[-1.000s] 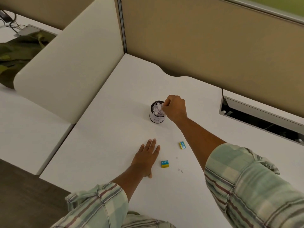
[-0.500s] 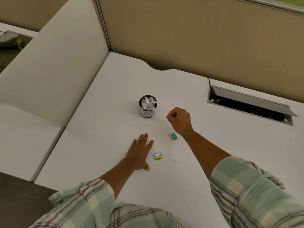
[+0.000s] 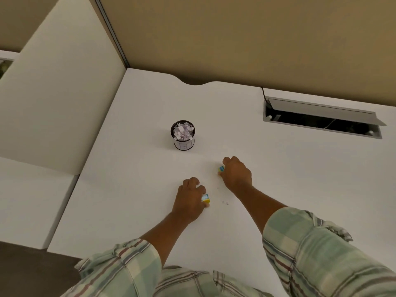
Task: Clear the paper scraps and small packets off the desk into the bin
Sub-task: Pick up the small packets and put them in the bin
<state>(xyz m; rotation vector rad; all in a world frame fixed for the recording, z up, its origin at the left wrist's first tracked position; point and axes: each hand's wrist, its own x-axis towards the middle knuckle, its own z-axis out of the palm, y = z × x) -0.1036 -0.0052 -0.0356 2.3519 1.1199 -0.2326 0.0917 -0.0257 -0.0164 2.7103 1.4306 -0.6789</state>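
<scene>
A small round bin (image 3: 183,143) with a white label stands on the white desk (image 3: 137,179), stuffed with white paper scraps (image 3: 182,131). In front of it my left hand (image 3: 188,199) curls its fingers around a yellow and blue packet (image 3: 206,198) lying on the desk. To the right, my right hand (image 3: 236,173) pinches a second blue and yellow packet (image 3: 221,168) at its fingertips, low over the desk. A few tiny paper crumbs (image 3: 225,203) lie between my forearms.
An open cable hatch (image 3: 321,121) with a raised grey lid is set into the desk at the right. Beige partition walls (image 3: 235,39) close the back, a white side panel (image 3: 64,93) the left. The desk's left edge drops to a lower white surface (image 3: 27,200).
My right hand left the bin and came down onto the nearer packet. My left hand, flat on the desk before, has curled its fingers onto the other packet. The view shifted left.
</scene>
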